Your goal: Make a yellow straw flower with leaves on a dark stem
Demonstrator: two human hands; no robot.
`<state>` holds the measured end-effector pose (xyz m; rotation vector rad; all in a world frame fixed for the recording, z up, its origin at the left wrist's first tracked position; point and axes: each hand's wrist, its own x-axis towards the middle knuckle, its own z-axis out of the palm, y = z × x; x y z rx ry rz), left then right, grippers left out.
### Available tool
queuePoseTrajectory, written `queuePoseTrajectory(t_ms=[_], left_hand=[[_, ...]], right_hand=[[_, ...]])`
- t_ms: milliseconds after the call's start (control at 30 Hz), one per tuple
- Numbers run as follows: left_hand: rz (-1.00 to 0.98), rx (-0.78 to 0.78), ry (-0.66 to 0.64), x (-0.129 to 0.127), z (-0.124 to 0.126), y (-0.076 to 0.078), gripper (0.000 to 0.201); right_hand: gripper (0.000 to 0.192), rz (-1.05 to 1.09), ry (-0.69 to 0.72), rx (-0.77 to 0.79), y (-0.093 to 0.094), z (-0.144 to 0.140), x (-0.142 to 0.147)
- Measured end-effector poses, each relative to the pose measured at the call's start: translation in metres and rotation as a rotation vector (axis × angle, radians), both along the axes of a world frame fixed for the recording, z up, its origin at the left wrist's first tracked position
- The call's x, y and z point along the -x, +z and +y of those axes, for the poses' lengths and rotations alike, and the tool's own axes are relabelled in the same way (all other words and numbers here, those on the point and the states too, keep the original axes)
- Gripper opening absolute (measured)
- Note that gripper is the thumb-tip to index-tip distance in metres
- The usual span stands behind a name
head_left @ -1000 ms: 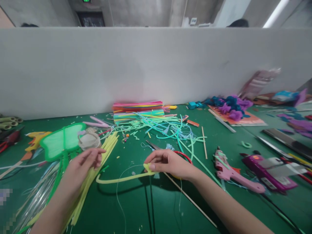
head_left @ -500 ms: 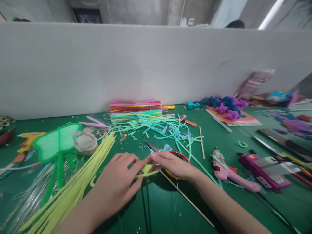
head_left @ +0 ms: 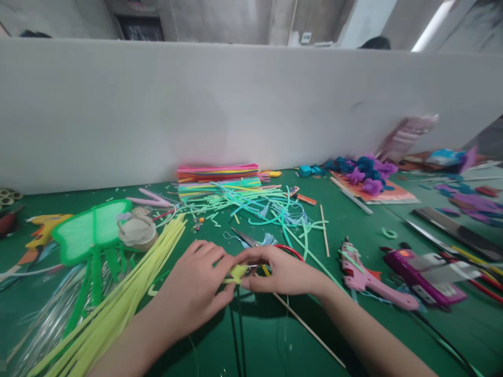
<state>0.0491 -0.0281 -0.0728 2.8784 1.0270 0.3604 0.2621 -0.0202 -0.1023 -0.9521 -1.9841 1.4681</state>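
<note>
Between my two hands is a small piece of bent yellow pipe cleaner (head_left: 238, 273). My left hand (head_left: 196, 285) pinches it from the left with thumb and fingers. From the right, the thumb and fingertips of my right hand (head_left: 281, 272) close on its other edge. Something thin and shiny shows inside the curl of the right fingers, too small to name. Scissors (head_left: 245, 238) with red and yellow handles lie just behind, partly hidden by the right hand. A thin wooden stick (head_left: 310, 332) lies slantwise below that hand.
Long yellow pipe cleaners (head_left: 129, 293) lie left, beside a green butterfly-shaped piece (head_left: 88, 230) and a yellow glue gun (head_left: 43, 228). Coloured stems (head_left: 218, 175) are stacked at the back by a white partition (head_left: 196, 104). A pink glue gun (head_left: 365, 280) and purple tool (head_left: 422, 275) lie right.
My right hand has turned; its fingers now arch in a ring, with the thumb below against the yellow piece. The piece is more upright and compact, its long lower strip less visible.
</note>
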Motion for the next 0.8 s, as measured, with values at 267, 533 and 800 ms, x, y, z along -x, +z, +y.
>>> queuePoseTrajectory(t_ms=[267,533,800], left_hand=[[0.023,0.021,-0.018,0.001,0.004,-0.001,0.018],[-0.129,0.268,0.023,0.012,0.007,0.004,0.02],[-0.165,0.544,0.137,0.03,0.01,0.007,0.024]], right_hand=[[0.038,-0.27,-0.085,-0.382,0.004,-0.006,0.007],[0.033,-0.254,-0.088,-0.371,0.002,-0.005,0.004],[0.027,-0.134,-0.058,-0.342,0.003,-0.004,0.005]])
